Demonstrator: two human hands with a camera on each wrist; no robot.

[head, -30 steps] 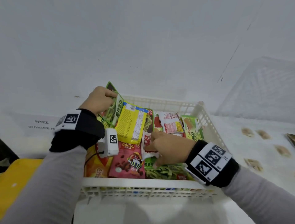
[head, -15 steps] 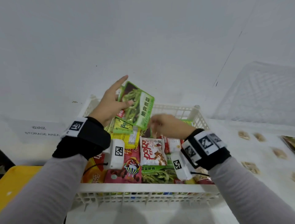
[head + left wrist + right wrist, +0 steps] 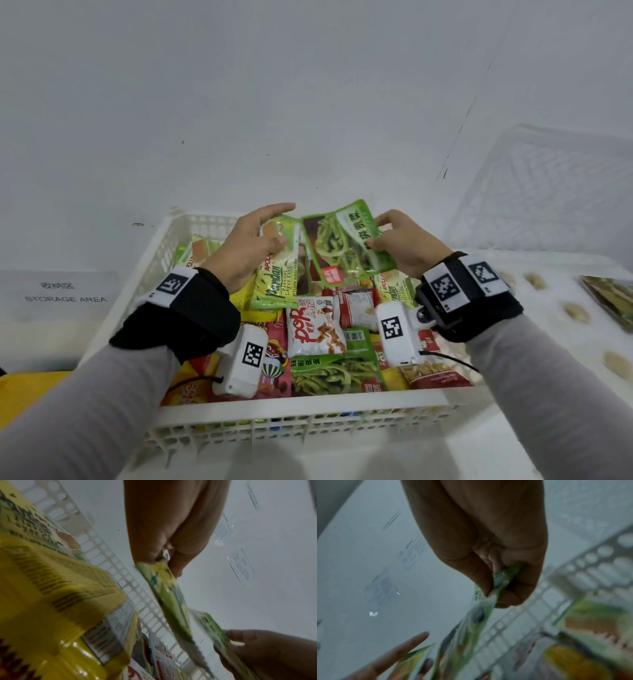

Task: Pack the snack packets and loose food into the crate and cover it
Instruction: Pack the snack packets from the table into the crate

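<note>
The white lattice crate (image 3: 301, 409) holds several snack packets. Above its far side my left hand (image 3: 255, 240) pinches the top of a green and yellow pandan cake packet (image 3: 277, 274), with the forefinger stretched out. My right hand (image 3: 394, 240) pinches the right edge of a green bean packet (image 3: 337, 245), held tilted beside the pandan packet. In the left wrist view, the left hand (image 3: 164, 558) pinches the pandan packet (image 3: 164, 588). The right wrist view shows my right hand (image 3: 501, 582) gripping the blurred bean packet (image 3: 476, 615).
Several loose food pieces (image 3: 577, 312) lie on the white table to the crate's right, with another packet (image 3: 613, 301) at the right edge. A clear lattice lid (image 3: 548, 192) leans on the wall. A storage area sign (image 3: 65, 298) and a yellow object (image 3: 24, 397) lie left.
My left hand lifted the bean packet from the crate's back left. My right hand rose from the packets and took it, and the left now holds the pandan packet.
</note>
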